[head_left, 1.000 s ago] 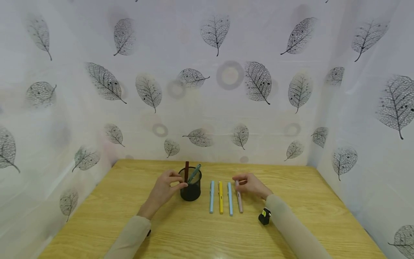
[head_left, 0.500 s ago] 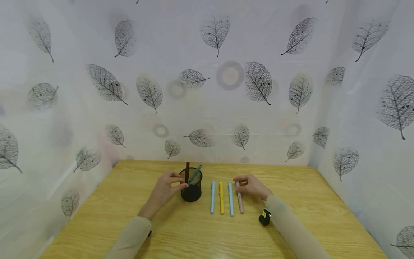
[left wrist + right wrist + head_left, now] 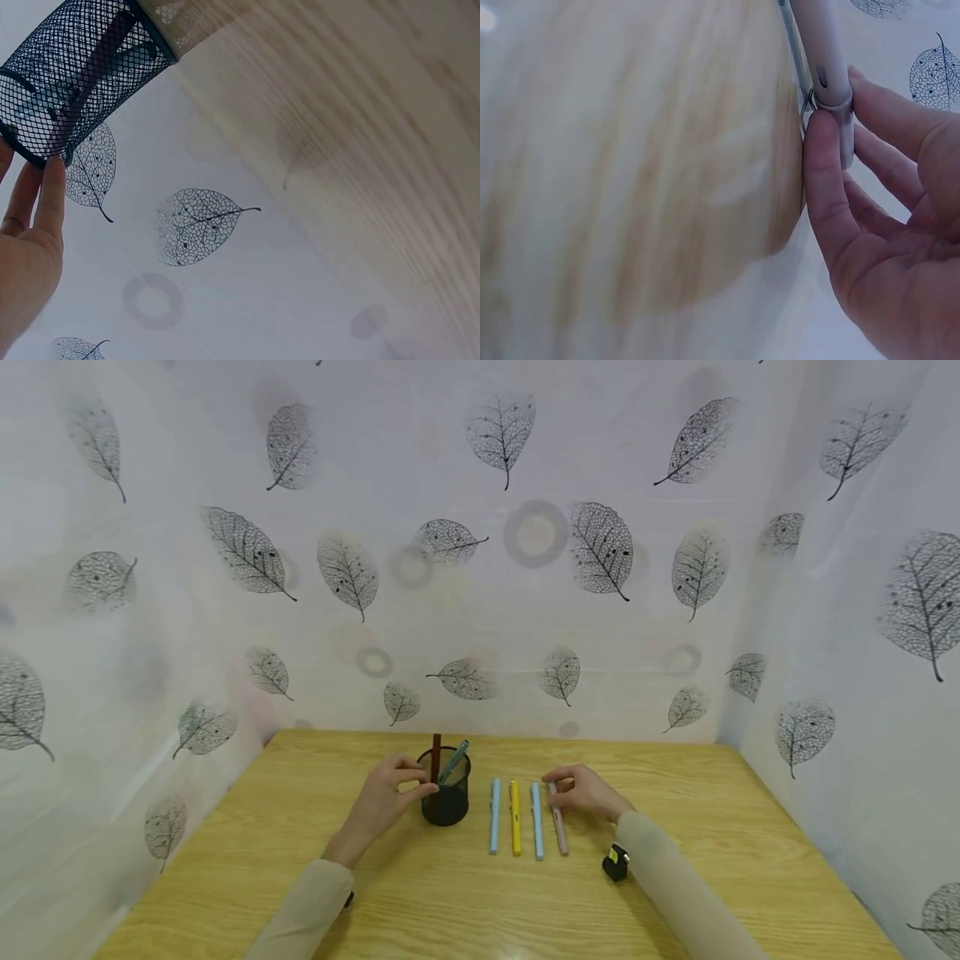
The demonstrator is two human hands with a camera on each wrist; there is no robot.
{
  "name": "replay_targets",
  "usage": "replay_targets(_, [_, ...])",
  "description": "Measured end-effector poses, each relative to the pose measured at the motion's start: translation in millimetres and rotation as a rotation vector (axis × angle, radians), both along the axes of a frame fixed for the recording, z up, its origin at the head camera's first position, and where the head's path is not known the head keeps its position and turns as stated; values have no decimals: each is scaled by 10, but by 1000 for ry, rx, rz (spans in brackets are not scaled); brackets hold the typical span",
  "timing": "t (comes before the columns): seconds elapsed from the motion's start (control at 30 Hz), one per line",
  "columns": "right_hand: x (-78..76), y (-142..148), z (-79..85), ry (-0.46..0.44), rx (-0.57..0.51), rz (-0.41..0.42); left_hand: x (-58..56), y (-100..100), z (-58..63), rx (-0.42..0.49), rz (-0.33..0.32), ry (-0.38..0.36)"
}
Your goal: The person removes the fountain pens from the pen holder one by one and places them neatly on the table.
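In the head view a black mesh pen holder [image 3: 446, 807] stands upright, with a dark red pen [image 3: 436, 757] and a teal pen [image 3: 454, 760] leaning inside. My left hand [image 3: 381, 803] is at its left side and pinches the rim; fingertips [image 3: 52, 176] meet the rim in the left wrist view. Right of the holder lie a light blue pen [image 3: 494, 817], a yellow pen [image 3: 515, 818], another light blue pen [image 3: 537, 822] and a pale pink pen [image 3: 560, 832]. My right hand [image 3: 588, 791] grips the pink pen's far end between thumb and fingers.
A wooden table [image 3: 450, 902] carries everything. White sheeting [image 3: 480, 610] printed with leaves encloses it at the back and both sides. Near the right sleeve a small black device [image 3: 615, 863] with a yellow mark shows at the wrist.
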State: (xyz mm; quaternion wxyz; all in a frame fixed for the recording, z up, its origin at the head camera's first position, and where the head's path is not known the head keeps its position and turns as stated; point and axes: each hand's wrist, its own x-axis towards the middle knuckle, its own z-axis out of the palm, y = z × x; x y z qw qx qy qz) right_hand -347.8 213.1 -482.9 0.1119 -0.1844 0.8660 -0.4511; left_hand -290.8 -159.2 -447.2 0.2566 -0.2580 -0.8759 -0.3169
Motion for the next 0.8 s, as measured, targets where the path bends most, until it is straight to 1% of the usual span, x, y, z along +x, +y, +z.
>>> replay_targets(0.17, [16, 17, 24, -34, -18, 1, -3, 2, 1, 6, -3, -10])
replay_targets(0.3, [33, 31, 39, -51, -34, 24, 4, 3, 6, 9, -3, -5])
replay_targets(0.47, [32, 40, 27, -63, -24, 23, 15, 7, 14, 7, -3, 12])
replay_targets(0.6, [37, 45, 27, -74, -24, 18, 17, 10, 13, 6, -1, 8])
replay_targets(0.8, [36, 57, 36, -79, -51, 45, 2, 4, -1, 9, -7, 6])
